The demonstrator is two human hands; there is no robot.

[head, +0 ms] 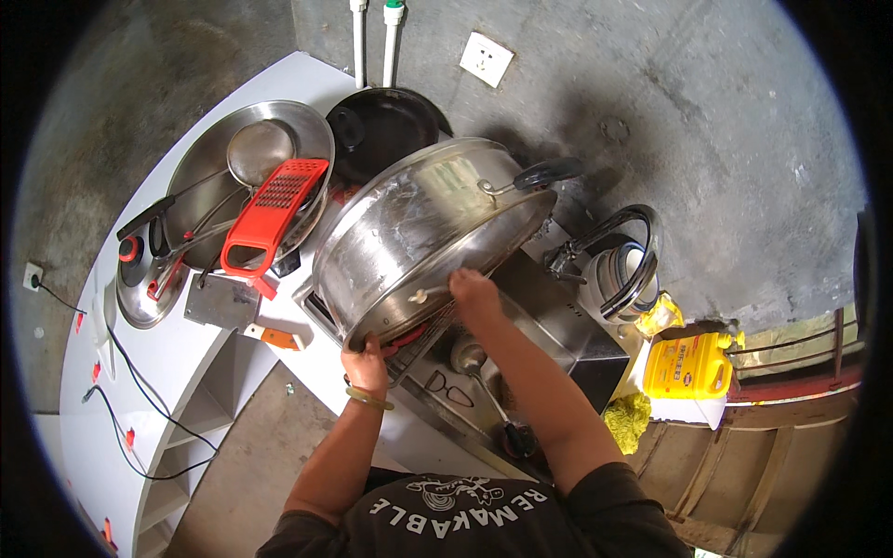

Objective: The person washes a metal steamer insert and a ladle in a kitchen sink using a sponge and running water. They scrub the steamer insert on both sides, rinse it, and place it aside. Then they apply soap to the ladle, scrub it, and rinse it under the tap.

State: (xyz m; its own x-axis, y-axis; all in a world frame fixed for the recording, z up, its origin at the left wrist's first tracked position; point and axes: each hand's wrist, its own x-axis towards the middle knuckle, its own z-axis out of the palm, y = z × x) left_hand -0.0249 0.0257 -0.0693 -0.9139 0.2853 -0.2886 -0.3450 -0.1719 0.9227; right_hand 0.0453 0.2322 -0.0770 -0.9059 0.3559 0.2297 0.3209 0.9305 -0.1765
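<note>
A large stainless steel pot (398,230) lies tipped on its side, its mouth turned down towards me. My left hand (366,366) grips the near rim, a bangle on that wrist. At the pot's mouth is my right hand (476,296), fingers curled; whether it holds anything is unclear. Beside those fingers a small pale spot (418,296) shows against the inner wall. One black side handle (548,173) sticks out towards the wall. Under the pot a wire rack (425,349) partly shows. Near my right forearm a ladle (469,354) lies in the sink area.
Left on the white counter (286,66) are a wide steel basin (202,167), a red grater (268,216), a cleaver (223,301) and a lid (150,293). A black pan (391,129) stands behind. Right are a faucet (565,258), stacked bowls (607,279) and a yellow jug (687,366).
</note>
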